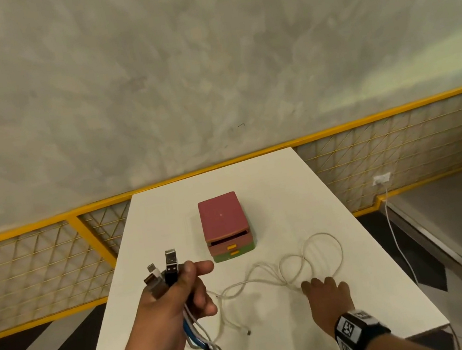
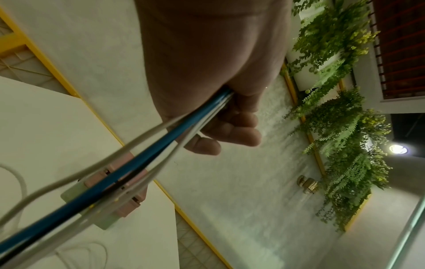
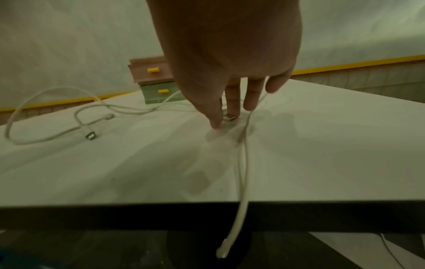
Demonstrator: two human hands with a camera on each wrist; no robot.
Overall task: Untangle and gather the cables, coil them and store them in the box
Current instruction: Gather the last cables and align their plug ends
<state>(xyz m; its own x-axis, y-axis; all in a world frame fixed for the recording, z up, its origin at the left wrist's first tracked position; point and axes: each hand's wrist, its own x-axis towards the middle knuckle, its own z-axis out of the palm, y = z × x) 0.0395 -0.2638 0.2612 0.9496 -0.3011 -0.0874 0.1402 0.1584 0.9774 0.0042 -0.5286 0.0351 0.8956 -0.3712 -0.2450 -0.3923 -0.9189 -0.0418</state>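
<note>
My left hand (image 1: 176,298) at lower left grips a bundle of cables (image 1: 165,271), my right hand (image 1: 327,295) reaches fingers-down onto loose white cables (image 1: 296,267) below the centre-frame box (image 1: 226,227)

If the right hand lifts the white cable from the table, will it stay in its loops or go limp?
Probably limp: the white cable lies in loose, uneven loops on the table. It looks thin, so likely light. Its loops cross, so they may snag as the right hand lifts.
</note>
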